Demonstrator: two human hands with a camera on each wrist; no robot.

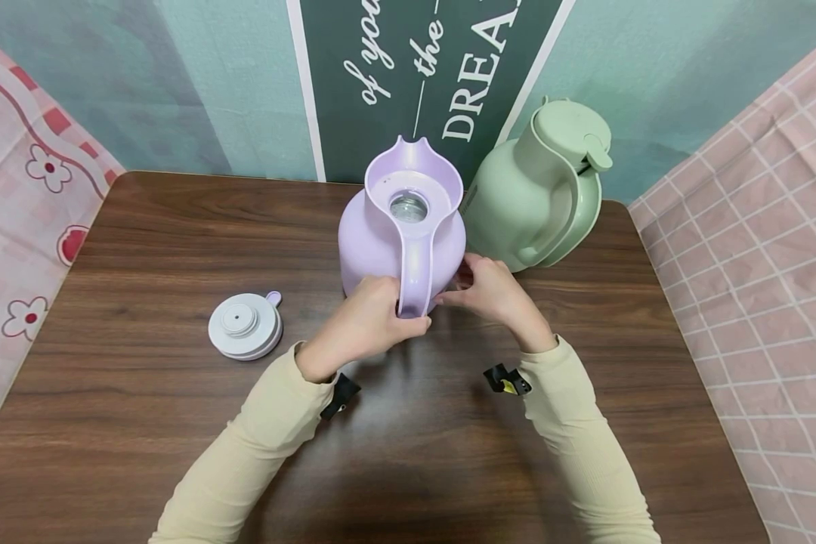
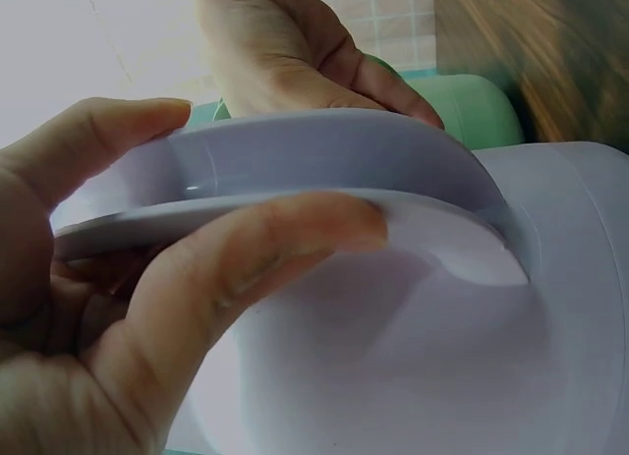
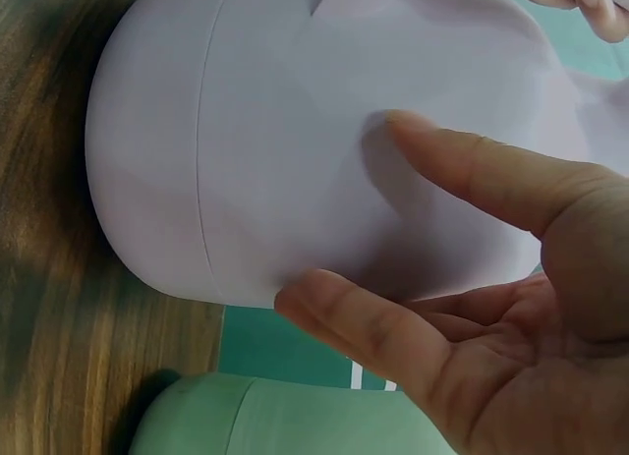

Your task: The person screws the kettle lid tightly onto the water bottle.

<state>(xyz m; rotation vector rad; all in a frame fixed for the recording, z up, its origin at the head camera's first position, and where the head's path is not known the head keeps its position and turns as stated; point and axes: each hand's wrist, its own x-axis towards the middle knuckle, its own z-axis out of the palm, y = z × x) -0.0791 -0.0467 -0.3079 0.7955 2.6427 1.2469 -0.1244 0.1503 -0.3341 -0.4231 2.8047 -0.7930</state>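
Note:
A lilac vacuum jug [image 1: 363,245] stands upright on the wooden table, its top uncovered so the shiny inner neck [image 1: 409,206] shows. My left hand [image 1: 366,321] grips the jug's handle [image 2: 334,160], thumb on one side and fingers on the other in the left wrist view. At the jug's right side is my right hand [image 1: 493,291]. Its thumb and fingertips [image 3: 319,288] rest against the jug's body, spread and only slightly bent. A white round stopper [image 1: 245,326] with a small lilac tab lies on the table to the left, apart from both hands.
A green vacuum jug [image 1: 517,200] with its lid on stands close behind and right of the lilac one. The wooden table [image 1: 143,423] meets a teal backdrop with a lettered dark panel [image 1: 340,68]. Patterned cloths flank it on the left and right.

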